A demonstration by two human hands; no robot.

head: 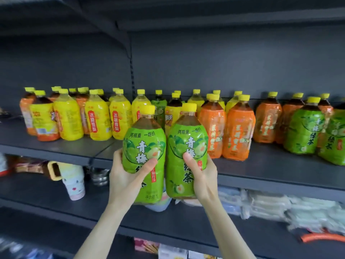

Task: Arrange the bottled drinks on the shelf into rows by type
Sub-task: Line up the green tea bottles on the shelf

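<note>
Here, the left hand (124, 177) wraps the first green tea bottle (144, 144); beside it, the second green tea bottle (186, 144) sits in the curled grip of the right hand (204, 176), both aloft before the shelf (65, 147). Held low, either could tip into the orange-labelled bottles (237, 131) behind.

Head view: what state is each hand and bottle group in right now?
Left hand, grips left green bottle.
Right hand, grips right green bottle.
Left green bottle, upright, capped, held in front of the shelf.
Right green bottle, upright, capped, held close beside it.
Yellow bottles, standing capped on shelf's left.
Orange bottles, standing capped right of centre.
Shelved green bottles, standing capped at far right.
Stray green bottle, standing at back among yellow ones.
</note>
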